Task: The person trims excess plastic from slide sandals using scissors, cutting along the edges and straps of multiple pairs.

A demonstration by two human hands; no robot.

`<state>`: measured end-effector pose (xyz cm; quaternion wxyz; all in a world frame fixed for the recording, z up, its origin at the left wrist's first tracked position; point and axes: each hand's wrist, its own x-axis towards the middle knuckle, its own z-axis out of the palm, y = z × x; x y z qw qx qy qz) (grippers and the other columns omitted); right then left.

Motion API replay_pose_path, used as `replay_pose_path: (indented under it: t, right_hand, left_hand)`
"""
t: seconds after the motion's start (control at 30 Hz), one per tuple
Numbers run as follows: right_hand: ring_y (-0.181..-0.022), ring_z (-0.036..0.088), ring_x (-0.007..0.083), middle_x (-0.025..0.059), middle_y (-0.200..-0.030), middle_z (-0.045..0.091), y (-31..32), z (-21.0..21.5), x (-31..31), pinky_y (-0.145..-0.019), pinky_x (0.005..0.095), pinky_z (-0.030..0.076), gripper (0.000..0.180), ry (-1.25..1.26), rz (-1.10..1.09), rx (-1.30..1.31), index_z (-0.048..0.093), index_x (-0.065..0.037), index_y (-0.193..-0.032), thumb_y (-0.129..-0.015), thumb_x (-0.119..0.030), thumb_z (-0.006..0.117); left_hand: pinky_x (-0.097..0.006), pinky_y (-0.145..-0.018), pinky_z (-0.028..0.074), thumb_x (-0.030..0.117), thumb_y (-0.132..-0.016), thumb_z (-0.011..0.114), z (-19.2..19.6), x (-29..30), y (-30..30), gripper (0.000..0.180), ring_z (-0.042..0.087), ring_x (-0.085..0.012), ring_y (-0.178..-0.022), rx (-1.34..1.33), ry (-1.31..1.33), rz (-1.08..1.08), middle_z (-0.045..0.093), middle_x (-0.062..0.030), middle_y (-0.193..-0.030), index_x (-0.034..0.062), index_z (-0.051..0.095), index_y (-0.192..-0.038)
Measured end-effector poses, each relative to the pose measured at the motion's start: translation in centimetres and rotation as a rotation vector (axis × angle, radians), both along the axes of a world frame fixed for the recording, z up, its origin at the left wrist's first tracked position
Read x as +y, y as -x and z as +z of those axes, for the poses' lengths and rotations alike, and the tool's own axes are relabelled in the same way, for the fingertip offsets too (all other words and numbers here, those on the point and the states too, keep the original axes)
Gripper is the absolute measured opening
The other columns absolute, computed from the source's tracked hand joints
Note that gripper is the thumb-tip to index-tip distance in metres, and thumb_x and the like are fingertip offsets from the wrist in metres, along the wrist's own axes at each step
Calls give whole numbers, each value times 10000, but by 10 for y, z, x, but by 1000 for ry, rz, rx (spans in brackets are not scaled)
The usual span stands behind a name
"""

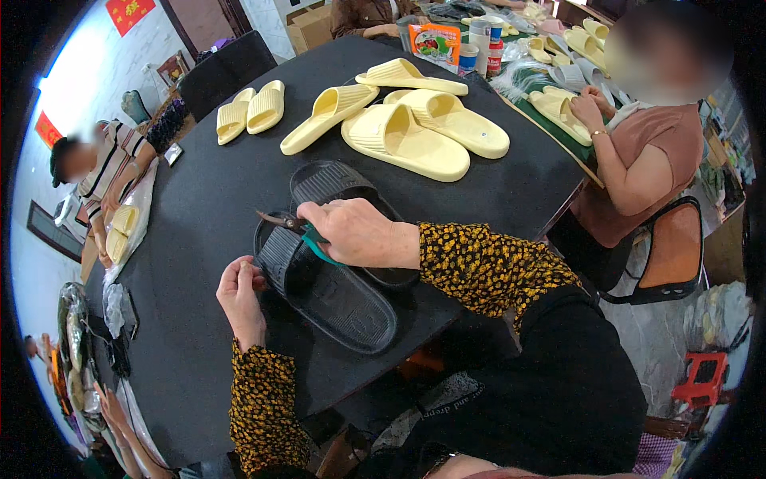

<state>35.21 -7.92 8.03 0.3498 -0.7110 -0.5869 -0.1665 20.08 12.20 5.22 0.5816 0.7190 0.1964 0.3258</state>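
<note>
Two black slide sandals lie on the dark table (191,199) in front of me. The nearer black sandal (335,295) lies sole up; the other black sandal (335,182) is partly under my right hand. My right hand (351,231) is shut on a pair of small scissors (281,219) with teal handles, blades pointing left over the near sandal's edge. My left hand (241,294) pinches the near sandal's left edge with closed fingers.
Several pale yellow slide sandals (403,140) lie across the far half of the table. A person in a brown top (638,160) sits at the right on an orange chair; another person (104,172) sits at the left. Cups and a packet stand at the back.
</note>
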Motion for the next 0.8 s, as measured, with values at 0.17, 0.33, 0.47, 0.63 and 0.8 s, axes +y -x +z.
replay_pose_path:
  t: [0.17, 0.33, 0.47, 0.63, 0.8]
  right_hand:
    - [-744, 652, 320, 179, -776, 625, 1, 1, 0, -641, 390, 520, 333, 29, 6, 8, 483, 5, -1049, -793, -103, 666]
    - [-747, 655, 322, 180, -780, 625, -3, -3, -2, -637, 393, 521, 323, 39, -22, 5, 483, -2, -1048, -804, -117, 661]
    - [-750, 654, 346, 184, -770, 625, -2, -3, -3, -637, 407, 521, 300, 26, -15, 33, 499, -3, -1038, -823, -162, 635]
    - [-755, 655, 342, 183, -787, 629, -1, -6, 0, -654, 403, 527, 352, -22, -33, -14, 507, 19, -1096, -821, -155, 641]
    - [-756, 658, 351, 176, -792, 641, -5, -6, -1, -651, 425, 529, 350, 68, -53, -17, 476, 2, -1026, -797, -182, 666]
  left_hand:
    - [-238, -621, 483, 159, -974, 543, -2, 3, 1, 180, 551, -82, -671, 2, 15, 8, 611, -4, -795, 20, 654, -1002]
    - [-233, -614, 470, 147, -967, 543, 1, 0, -3, 176, 546, -84, -669, 5, -20, 16, 610, -9, -792, 14, 652, -1003]
    - [-226, -590, 444, 130, -955, 552, 0, 0, -1, 166, 532, -82, -658, -13, -6, -12, 596, -9, -784, 0, 643, -1004]
    - [-227, -575, 434, 129, -961, 544, -3, 5, 1, 170, 520, -81, -643, -32, 3, -30, 589, -13, -781, -5, 634, -1010]
    - [-219, -558, 431, 146, -969, 544, -3, 5, 0, 178, 513, -74, -621, -14, -17, 4, 577, -8, -765, -2, 631, -1014]
